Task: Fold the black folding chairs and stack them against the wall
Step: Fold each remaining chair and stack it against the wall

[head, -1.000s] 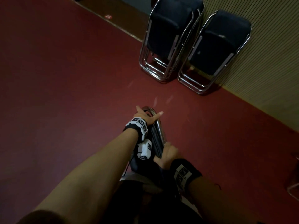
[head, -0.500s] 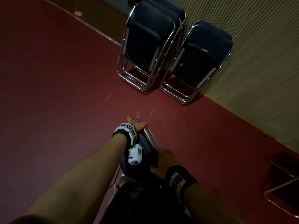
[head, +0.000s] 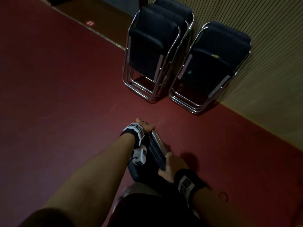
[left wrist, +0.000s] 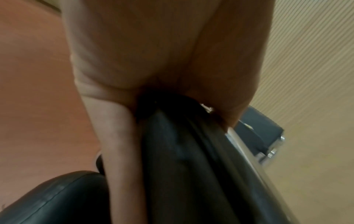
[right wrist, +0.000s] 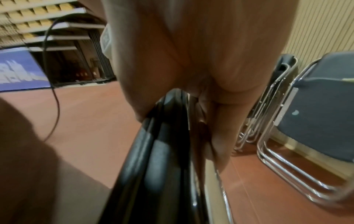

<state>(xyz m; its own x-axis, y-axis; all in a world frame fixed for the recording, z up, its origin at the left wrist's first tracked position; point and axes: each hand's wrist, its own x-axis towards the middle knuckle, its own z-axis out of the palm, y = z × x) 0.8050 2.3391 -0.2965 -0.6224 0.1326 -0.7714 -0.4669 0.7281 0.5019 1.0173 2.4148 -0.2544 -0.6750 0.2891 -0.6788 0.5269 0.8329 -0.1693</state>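
I carry a folded black chair [head: 156, 150] edge-up over the red floor, its chrome tube along the top. My left hand [head: 146, 127] grips the far end of its top edge, fingers down one side and thumb down the other [left wrist: 118, 136]. My right hand [head: 172, 166] grips the near end, with the black padding [right wrist: 159, 151] under my palm. Ahead, two stacks of folded black chairs lean on the wall: the left stack [head: 154, 51] and the right stack [head: 211, 66], also in the right wrist view [right wrist: 316, 121].
A ribbed tan wall [head: 262, 38] runs behind the stacks. A darker floor strip with a small round red marker [head: 90, 22] lies at the far left. A thin dark cable [right wrist: 51, 75] hangs in the right wrist view. A small dark loop [head: 223, 196] lies on the floor by my right wrist.
I have moved closer to the wall with the chair: the two stacks appear larger and nearer. Both hands keep their hold; the left thumb has closed onto the frame.
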